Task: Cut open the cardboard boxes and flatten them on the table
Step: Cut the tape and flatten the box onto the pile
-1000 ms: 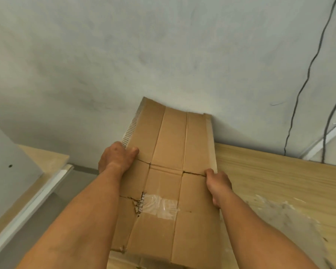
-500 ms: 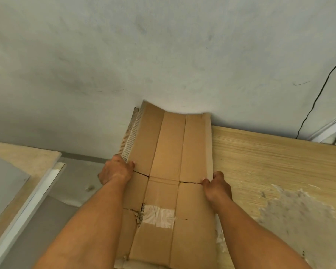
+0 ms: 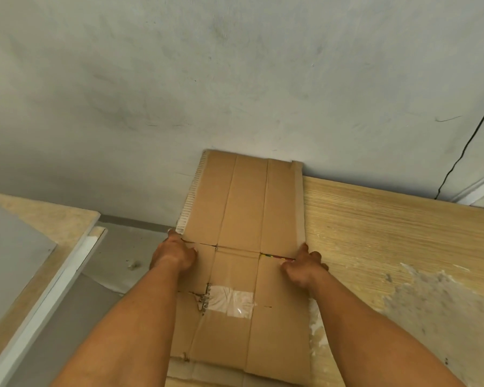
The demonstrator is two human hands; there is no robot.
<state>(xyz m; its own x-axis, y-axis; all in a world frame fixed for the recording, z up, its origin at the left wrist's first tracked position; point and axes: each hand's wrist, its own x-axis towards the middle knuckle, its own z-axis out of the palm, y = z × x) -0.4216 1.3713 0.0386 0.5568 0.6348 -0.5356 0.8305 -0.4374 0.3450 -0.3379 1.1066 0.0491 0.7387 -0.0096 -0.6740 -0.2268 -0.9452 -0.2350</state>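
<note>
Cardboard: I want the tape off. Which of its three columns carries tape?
The middle column: a clear tape patch sits on its near half; the others are bare.

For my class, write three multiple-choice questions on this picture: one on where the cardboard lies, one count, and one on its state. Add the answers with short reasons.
1. The far end of the cardboard lies: A against the wall; B on the floor; C on a shelf.
2. Hands on the cardboard: A none; B one; C two.
3. The cardboard is: A a closed box; B opened flat; C rolled up.
Answers: 1 A, its far edge meets the wall. 2 C, the left hand and right hand grip its side edges. 3 B, it lies flat on the table, creases showing.
</note>
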